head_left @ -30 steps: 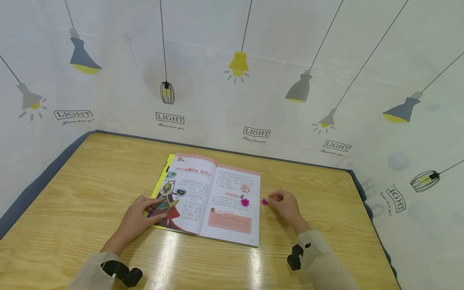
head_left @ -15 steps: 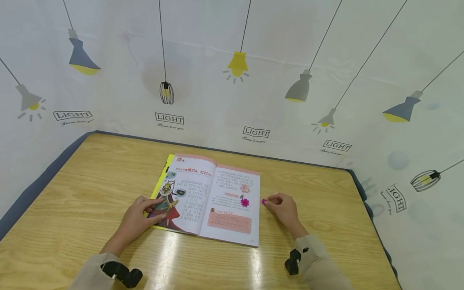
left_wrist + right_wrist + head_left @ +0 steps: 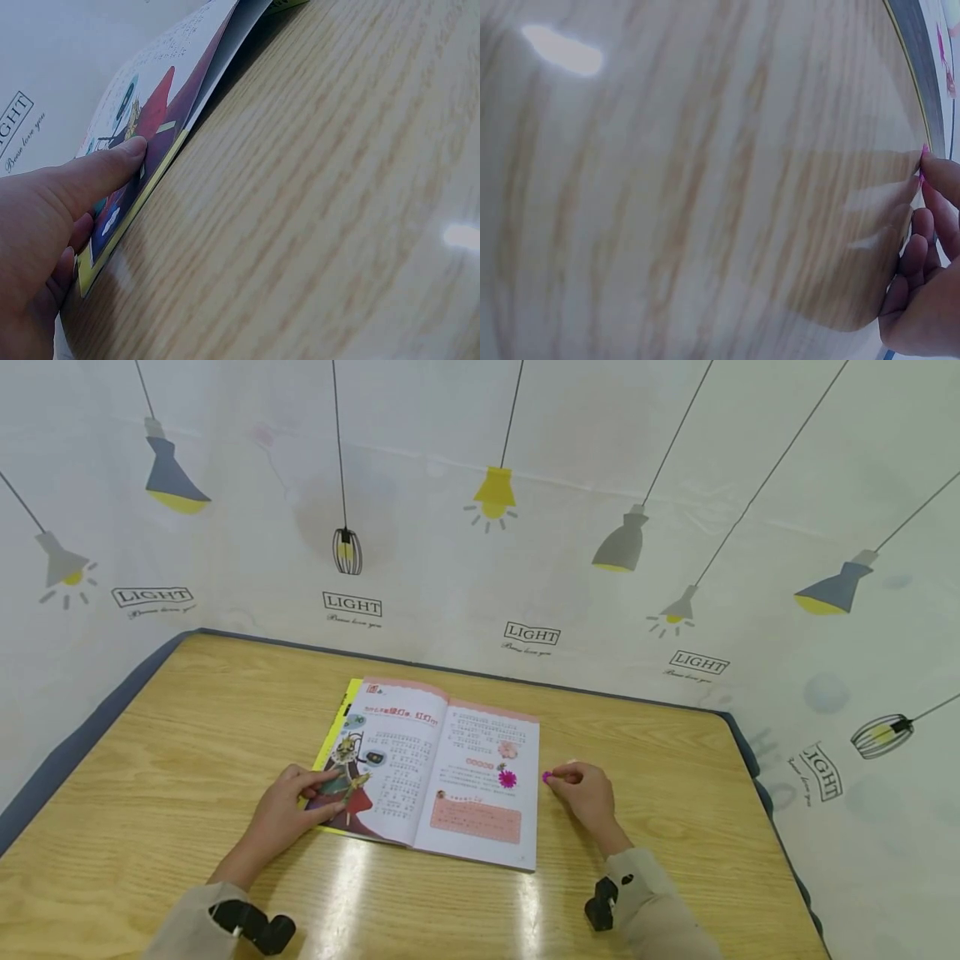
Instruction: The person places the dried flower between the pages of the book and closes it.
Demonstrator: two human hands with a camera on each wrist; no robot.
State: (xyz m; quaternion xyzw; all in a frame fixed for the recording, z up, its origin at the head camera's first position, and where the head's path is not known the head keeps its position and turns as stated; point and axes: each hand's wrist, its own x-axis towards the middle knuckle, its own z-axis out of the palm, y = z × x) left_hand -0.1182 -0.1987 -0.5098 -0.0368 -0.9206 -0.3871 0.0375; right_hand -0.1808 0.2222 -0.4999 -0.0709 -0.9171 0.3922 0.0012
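Observation:
An open picture book lies on the wooden table, with printed text and a cartoon of crowned figures on its left page. My left hand rests at that page's lower left edge; thumb and index finger lie on the paper. In the left wrist view the thumb presses near the book's yellow border. Just right of the book, my right hand pinches a small magenta flower between thumb and forefinger. A magenta flower and a pale pink flower lie on the right page.
The wooden table has a dark blue edge along the back and sides. A white curtain printed with hanging lamps stands behind it. Dark camera mounts sit on both sleeves.
The right hand, with the magenta flower pinched in it, has shifted slightly left, nearer the book's right edge. The left hand and the book stay put.

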